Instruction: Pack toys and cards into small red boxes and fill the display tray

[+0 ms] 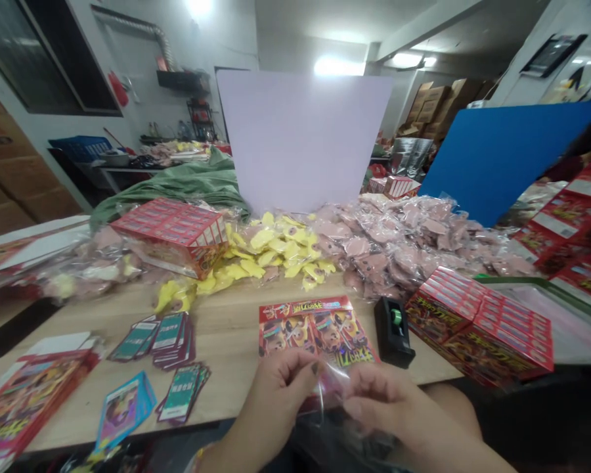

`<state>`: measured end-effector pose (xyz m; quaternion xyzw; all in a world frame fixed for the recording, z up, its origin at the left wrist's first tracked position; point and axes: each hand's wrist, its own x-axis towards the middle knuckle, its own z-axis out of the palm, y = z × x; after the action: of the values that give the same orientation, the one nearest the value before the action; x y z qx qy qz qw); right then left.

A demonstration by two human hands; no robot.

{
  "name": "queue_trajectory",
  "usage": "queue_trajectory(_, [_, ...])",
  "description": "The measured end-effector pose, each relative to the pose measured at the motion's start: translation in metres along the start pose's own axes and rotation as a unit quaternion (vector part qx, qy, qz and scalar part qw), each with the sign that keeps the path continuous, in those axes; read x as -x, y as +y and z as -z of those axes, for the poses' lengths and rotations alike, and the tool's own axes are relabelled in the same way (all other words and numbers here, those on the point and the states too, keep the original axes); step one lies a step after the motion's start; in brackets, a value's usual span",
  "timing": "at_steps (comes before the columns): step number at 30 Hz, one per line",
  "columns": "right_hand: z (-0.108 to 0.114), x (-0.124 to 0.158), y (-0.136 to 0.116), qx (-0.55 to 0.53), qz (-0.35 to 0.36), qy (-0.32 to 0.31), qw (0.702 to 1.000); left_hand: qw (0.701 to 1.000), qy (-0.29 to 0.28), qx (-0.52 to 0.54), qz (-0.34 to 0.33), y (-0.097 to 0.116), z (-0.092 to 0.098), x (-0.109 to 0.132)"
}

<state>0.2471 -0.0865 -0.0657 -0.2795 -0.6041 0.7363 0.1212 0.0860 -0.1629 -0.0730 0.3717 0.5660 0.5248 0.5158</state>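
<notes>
My left hand (288,387) and my right hand (381,401) are close together at the table's front edge, fingers pinched on a clear plastic bag (332,381) between them. The bag hangs below the hands, and its contents are blurred. Just behind the hands, a red printed sheet (315,328) with cartoon figures lies on the table. A black tape dispenser (394,332) with green tape stands right of the sheet. To the left lie stacks of green-backed cards (180,394) and a blue-edged card pack (125,407).
Yellow wrapped pieces (276,246) and pink wrapped pieces (389,236) are heaped at the back. Red boxes stand at back left (172,233) and right (477,325). Red printed sheets (34,401) lie front left. A white panel (305,138) and a blue panel (507,157) rise behind.
</notes>
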Motion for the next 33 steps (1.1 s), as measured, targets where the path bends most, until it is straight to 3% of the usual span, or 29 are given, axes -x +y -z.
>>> queue_trajectory(6, [-0.003, 0.001, -0.001, 0.041, 0.007, -0.002, 0.999, 0.999, 0.039, -0.025, -0.02, 0.0, 0.008, 0.005])
queue_trajectory(12, [-0.006, 0.001, 0.01, 0.051, -0.01, 0.071, 0.996, 0.998, 0.042, 0.006, -0.037, 0.003, 0.01, 0.004])
queue_trajectory(15, [-0.001, 0.007, 0.019, -0.02, -0.041, 0.008, 0.999, 0.993, 0.086, -0.062, -0.049, 0.004, 0.019, -0.002])
queue_trajectory(17, [-0.001, 0.008, 0.015, -0.064, -0.082, -0.035, 0.994, 0.963, 0.162, -0.166, -0.139, 0.005, 0.024, 0.001])
queue_trajectory(19, [-0.009, 0.004, 0.002, -0.109, -0.089, -0.024, 0.99, 0.893, 0.238, -0.277, -0.262, 0.004, 0.022, 0.013])
queue_trajectory(21, [-0.025, -0.006, -0.015, -0.162, -0.074, 0.009, 0.984, 0.835, 0.241, -0.346, -0.353, -0.001, 0.012, 0.032])
queue_trajectory(24, [-0.051, -0.024, -0.032, -0.254, -0.062, 0.002, 0.965, 0.825, 0.193, -0.384, -0.367, -0.013, 0.0, 0.06])
queue_trajectory(26, [-0.063, -0.03, -0.034, -0.263, -0.051, -0.035, 0.963, 0.83, 0.213, -0.38, -0.348, -0.018, 0.004, 0.071])
queue_trajectory(28, [-0.069, -0.031, -0.031, -0.171, 0.011, -0.029, 0.985, 0.856, 0.242, -0.328, -0.317, -0.015, 0.017, 0.077])
queue_trajectory(29, [-0.07, -0.03, -0.03, -0.08, 0.078, 0.005, 0.994, 0.875, 0.255, -0.29, -0.293, -0.011, 0.025, 0.08])
queue_trajectory(30, [-0.07, -0.029, -0.029, 0.033, 0.165, 0.054, 0.984, 0.892, 0.262, -0.253, -0.267, -0.005, 0.033, 0.083])
queue_trajectory(31, [-0.07, -0.029, -0.031, 0.152, 0.258, 0.1, 0.949, 0.908, 0.26, -0.219, -0.244, 0.002, 0.04, 0.087])
queue_trajectory(32, [-0.07, -0.029, -0.034, 0.26, 0.34, 0.126, 0.895, 0.921, 0.246, -0.194, -0.231, 0.009, 0.045, 0.09])
queue_trajectory(33, [-0.071, -0.029, -0.039, 0.344, 0.401, 0.119, 0.841, 0.931, 0.224, -0.174, -0.229, 0.016, 0.049, 0.092])
